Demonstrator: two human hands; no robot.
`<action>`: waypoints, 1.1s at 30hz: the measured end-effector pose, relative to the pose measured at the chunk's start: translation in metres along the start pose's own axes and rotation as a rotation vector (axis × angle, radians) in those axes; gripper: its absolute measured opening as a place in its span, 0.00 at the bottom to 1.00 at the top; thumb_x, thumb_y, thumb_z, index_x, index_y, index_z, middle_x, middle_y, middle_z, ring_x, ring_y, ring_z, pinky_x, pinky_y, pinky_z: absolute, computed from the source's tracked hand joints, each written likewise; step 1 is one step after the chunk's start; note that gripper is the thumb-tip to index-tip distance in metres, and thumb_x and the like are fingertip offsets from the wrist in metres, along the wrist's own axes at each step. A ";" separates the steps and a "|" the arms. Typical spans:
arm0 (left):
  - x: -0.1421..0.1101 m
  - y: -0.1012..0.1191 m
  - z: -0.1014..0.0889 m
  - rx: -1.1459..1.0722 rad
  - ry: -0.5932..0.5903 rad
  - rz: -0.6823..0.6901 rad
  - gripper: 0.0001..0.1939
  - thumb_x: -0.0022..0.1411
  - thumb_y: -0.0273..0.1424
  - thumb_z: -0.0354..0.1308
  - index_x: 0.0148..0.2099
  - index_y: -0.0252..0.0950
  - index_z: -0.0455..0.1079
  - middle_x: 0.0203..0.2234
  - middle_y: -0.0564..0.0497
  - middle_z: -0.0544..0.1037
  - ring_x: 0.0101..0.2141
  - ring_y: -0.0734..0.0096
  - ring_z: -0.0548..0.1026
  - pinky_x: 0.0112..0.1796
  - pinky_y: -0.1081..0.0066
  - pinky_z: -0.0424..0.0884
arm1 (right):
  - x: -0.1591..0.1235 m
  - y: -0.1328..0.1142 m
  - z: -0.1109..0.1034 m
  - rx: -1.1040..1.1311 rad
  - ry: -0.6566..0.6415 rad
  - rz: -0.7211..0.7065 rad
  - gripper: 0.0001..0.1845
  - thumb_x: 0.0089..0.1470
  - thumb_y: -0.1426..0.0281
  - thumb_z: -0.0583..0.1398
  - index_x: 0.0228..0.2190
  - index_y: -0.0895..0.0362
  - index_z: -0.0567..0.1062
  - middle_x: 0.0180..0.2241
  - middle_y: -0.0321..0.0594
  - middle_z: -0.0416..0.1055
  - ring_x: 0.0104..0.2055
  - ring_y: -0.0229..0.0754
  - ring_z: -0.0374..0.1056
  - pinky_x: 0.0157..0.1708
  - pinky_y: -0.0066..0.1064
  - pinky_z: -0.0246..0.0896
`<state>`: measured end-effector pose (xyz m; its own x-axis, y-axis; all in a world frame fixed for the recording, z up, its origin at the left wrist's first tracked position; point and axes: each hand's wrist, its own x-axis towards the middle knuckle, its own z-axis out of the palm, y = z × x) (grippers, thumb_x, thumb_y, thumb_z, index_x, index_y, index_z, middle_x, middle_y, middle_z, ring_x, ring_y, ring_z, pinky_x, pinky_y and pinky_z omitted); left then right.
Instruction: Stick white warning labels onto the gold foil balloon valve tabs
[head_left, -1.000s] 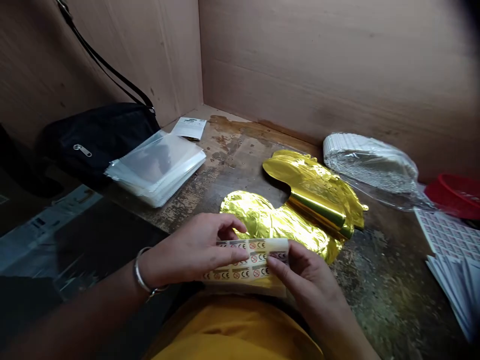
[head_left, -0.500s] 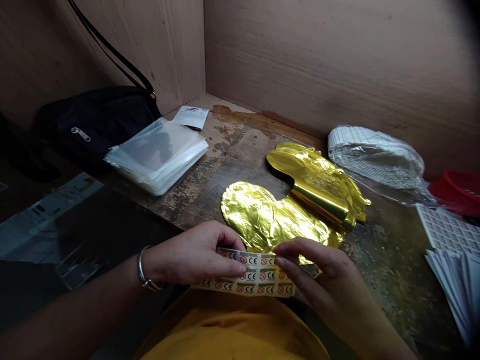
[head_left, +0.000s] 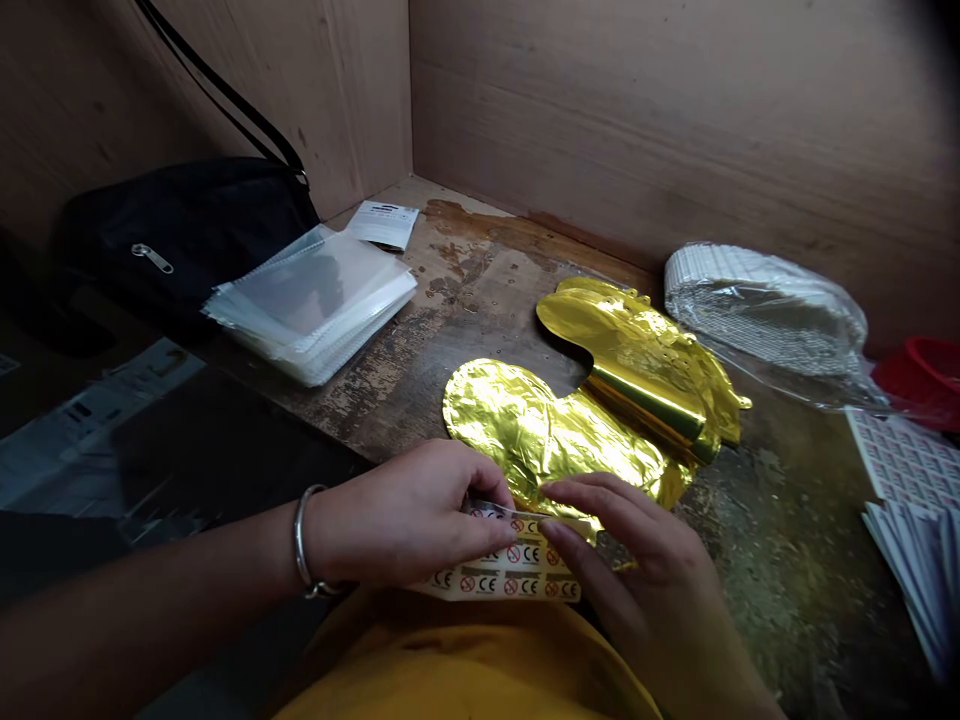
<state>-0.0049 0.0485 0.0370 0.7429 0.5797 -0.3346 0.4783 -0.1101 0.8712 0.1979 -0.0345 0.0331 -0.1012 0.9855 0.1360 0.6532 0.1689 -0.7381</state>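
A strip of sticker sheet (head_left: 517, 584), printed in rows with CE marks and red crossed-out symbols, lies low in front of my yellow clothing. My left hand (head_left: 427, 510), with a silver bangle at the wrist, grips it from the left, thumb on top and fingers partly hidden behind. At the sheet's upper right edge, the thumb and forefinger of my right hand (head_left: 637, 550) close around it; whether a single sticker is between them is hidden. Just beyond both hands, a crinkled gold foil balloon (head_left: 517, 415) lies flat on the table.
More folded gold foil balloons (head_left: 637, 350) lie behind. Clear plastic sleeves (head_left: 315, 300) are stacked at left beside a black bag (head_left: 187, 240) and a printed card (head_left: 384, 224). On the right are wrapped white straws (head_left: 765, 310), a red basket (head_left: 922, 375), sticker sheets (head_left: 904, 455) and white papers (head_left: 911, 570).
My left hand has slid slightly right along the sticker sheet, covering more of its left part. The right thumb and forefinger have spread a little apart. The view has shifted slightly.
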 end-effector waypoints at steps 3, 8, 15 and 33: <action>0.001 -0.001 -0.001 -0.177 -0.090 -0.102 0.13 0.59 0.39 0.58 0.36 0.34 0.74 0.24 0.56 0.72 0.24 0.76 0.67 0.22 0.78 0.59 | 0.000 0.001 0.002 -0.201 0.089 -0.251 0.16 0.55 0.74 0.62 0.46 0.51 0.76 0.45 0.45 0.74 0.46 0.48 0.68 0.43 0.40 0.68; 0.001 -0.002 -0.001 -0.363 -0.151 -0.179 0.13 0.58 0.39 0.60 0.37 0.33 0.73 0.23 0.56 0.70 0.23 0.78 0.64 0.22 0.80 0.57 | 0.002 0.002 0.005 -0.294 0.144 -0.445 0.12 0.53 0.79 0.63 0.40 0.58 0.78 0.39 0.47 0.77 0.42 0.47 0.67 0.41 0.41 0.69; 0.004 -0.008 0.001 -0.491 -0.173 -0.223 0.11 0.57 0.36 0.61 0.35 0.33 0.73 0.24 0.56 0.71 0.23 0.79 0.65 0.23 0.81 0.59 | -0.003 0.003 0.005 -0.298 0.123 -0.510 0.12 0.51 0.82 0.64 0.39 0.62 0.79 0.41 0.47 0.78 0.42 0.47 0.66 0.41 0.40 0.67; 0.005 -0.016 0.006 -0.626 -0.197 -0.217 0.11 0.57 0.37 0.63 0.35 0.33 0.74 0.24 0.55 0.71 0.22 0.80 0.63 0.22 0.82 0.58 | -0.007 0.007 0.002 -0.358 0.111 -0.503 0.15 0.51 0.81 0.64 0.42 0.60 0.78 0.44 0.47 0.78 0.44 0.50 0.66 0.43 0.45 0.62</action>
<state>-0.0063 0.0484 0.0195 0.7608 0.3717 -0.5319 0.3095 0.5126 0.8009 0.2015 -0.0404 0.0254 -0.3959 0.7761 0.4908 0.7587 0.5775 -0.3012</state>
